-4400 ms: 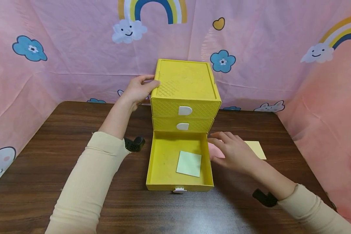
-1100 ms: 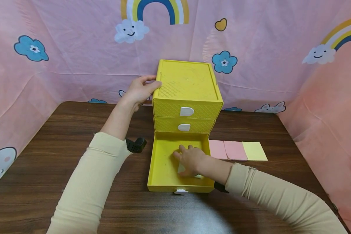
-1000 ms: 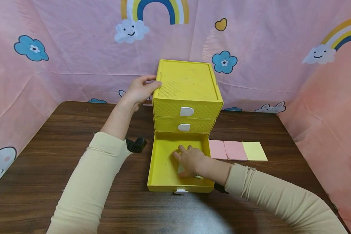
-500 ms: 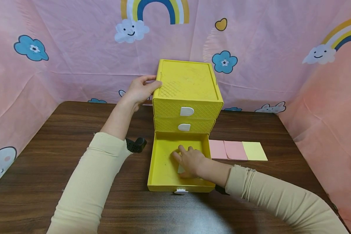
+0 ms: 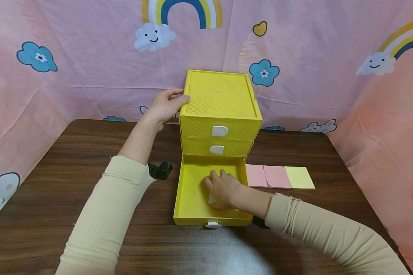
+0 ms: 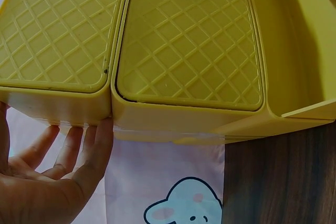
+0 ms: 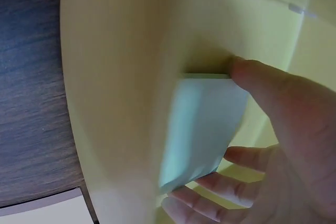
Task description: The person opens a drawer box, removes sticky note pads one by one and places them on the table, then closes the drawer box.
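A yellow drawer unit stands in the middle of the table with its bottom drawer pulled out. My left hand rests on the unit's left side, thumb over the top edge; in the left wrist view its fairly straight fingers touch the side wall. Inside the drawer, my right hand grips a pale green sticky note pad, thumb at one edge and fingers at the opposite one. From the head view the hand hides most of this pad.
Right of the drawer, two pink sticky note pads and a yellow one lie in a row on the dark wooden table. The two upper drawers are closed, with white handles. A pink patterned cloth hangs behind.
My right hand has left the pink pad beside the drawer and moved left into the drawer, onto the green pad. Over the last second it barely shifts. The left hand stays put.
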The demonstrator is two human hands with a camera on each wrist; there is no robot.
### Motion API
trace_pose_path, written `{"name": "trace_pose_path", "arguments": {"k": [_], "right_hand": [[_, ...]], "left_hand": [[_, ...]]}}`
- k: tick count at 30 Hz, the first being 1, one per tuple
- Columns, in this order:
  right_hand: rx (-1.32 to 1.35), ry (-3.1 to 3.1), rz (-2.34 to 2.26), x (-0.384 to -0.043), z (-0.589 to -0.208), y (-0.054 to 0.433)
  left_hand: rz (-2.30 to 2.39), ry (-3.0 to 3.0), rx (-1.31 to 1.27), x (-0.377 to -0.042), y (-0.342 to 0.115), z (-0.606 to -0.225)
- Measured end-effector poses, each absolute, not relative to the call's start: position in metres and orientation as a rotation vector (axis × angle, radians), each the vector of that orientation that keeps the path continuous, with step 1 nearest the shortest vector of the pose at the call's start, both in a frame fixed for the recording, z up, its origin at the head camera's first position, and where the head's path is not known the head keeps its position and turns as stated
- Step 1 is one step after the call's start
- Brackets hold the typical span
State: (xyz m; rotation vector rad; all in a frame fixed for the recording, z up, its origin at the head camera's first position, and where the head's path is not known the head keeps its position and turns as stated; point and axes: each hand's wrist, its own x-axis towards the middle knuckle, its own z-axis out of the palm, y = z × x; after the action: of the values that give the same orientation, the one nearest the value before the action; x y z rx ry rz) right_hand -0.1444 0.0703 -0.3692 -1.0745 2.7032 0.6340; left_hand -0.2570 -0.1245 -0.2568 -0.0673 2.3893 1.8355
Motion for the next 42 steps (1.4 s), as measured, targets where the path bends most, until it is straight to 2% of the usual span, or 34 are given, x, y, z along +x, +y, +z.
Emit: {"name": "trace_pose_path", "arguments": {"k": [42], "right_hand": [[-1.278, 2.771, 0.4, -0.153, -0.332, 0.093]], "left_hand": [[1.809, 2.378, -0.061, -0.256, -0.126, -0.255]]}}
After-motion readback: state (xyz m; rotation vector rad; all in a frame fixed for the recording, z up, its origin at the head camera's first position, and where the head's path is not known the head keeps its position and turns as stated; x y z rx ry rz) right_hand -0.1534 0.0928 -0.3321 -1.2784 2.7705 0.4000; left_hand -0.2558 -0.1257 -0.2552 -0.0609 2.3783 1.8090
